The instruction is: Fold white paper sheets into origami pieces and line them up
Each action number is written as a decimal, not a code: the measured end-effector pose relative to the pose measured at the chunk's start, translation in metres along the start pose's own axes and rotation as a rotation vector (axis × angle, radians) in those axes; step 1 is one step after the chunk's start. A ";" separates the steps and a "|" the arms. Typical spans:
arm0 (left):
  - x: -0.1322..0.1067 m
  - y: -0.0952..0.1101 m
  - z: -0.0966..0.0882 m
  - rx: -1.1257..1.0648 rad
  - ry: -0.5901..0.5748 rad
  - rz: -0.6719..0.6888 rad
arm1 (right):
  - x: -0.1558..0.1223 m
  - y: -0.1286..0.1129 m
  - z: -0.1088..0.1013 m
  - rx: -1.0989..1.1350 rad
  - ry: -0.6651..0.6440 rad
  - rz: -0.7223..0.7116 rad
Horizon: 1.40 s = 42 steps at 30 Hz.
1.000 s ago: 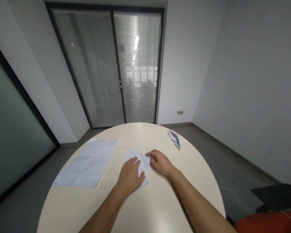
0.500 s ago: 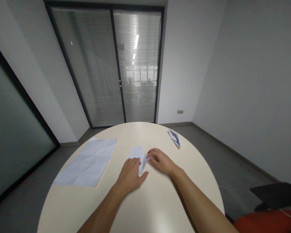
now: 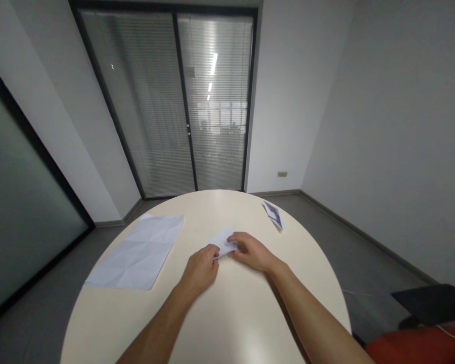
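Note:
A small folded white paper [image 3: 223, 241] lies near the middle of the round cream table [image 3: 227, 313]. My left hand [image 3: 200, 269] has its fingers curled and pinches the paper's near left edge. My right hand [image 3: 252, 251] rests on the paper's right side, fingertips pressed onto it. Most of the paper is hidden under the two hands.
A large creased white sheet [image 3: 138, 251] lies flat at the table's left. A small folded paper piece [image 3: 273, 215] sits near the far right edge. Sliding glass doors with blinds [image 3: 182, 106] stand beyond. A dark chair part [image 3: 432, 298] and an orange object [image 3: 417, 346] sit at lower right.
The paper has been folded narrower: it lay flat under my left palm, and now only a small folded strip shows. My left hand went from flat to a pinch.

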<state>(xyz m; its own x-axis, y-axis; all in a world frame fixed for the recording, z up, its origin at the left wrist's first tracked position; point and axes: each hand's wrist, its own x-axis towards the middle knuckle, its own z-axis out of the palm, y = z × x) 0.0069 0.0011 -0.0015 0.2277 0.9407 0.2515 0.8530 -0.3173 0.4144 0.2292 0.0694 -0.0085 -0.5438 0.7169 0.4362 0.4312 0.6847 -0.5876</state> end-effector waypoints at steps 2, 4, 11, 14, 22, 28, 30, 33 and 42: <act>0.000 -0.002 0.002 -0.035 0.031 0.013 | 0.001 0.001 0.000 -0.033 -0.028 -0.030; 0.001 -0.003 0.004 -0.062 0.067 0.029 | 0.002 0.001 -0.001 -0.074 -0.047 -0.037; 0.005 -0.005 0.002 -0.116 0.204 -0.031 | 0.005 -0.002 -0.007 -0.169 -0.061 0.056; 0.006 -0.009 0.000 -0.137 0.284 -0.104 | 0.006 -0.002 -0.008 -0.154 -0.012 0.141; 0.010 -0.021 0.001 -0.342 0.436 -0.204 | 0.004 0.006 -0.007 -0.009 0.140 0.221; 0.013 -0.023 0.000 -0.473 0.550 -0.217 | 0.008 0.012 -0.004 0.144 0.284 0.252; 0.014 -0.024 0.001 -0.492 0.551 -0.249 | 0.009 0.013 -0.003 0.174 0.308 0.268; 0.014 -0.027 0.004 -0.433 0.458 -0.328 | 0.008 0.016 -0.002 0.193 0.265 0.301; 0.007 -0.020 0.004 0.007 0.219 -0.328 | 0.001 0.019 0.002 0.059 0.110 0.333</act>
<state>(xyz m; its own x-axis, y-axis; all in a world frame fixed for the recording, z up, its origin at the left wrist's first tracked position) -0.0067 0.0150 -0.0119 -0.1621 0.9440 0.2875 0.8671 -0.0028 0.4981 0.2354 0.0827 -0.0202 -0.2983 0.9117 0.2827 0.5278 0.4043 -0.7470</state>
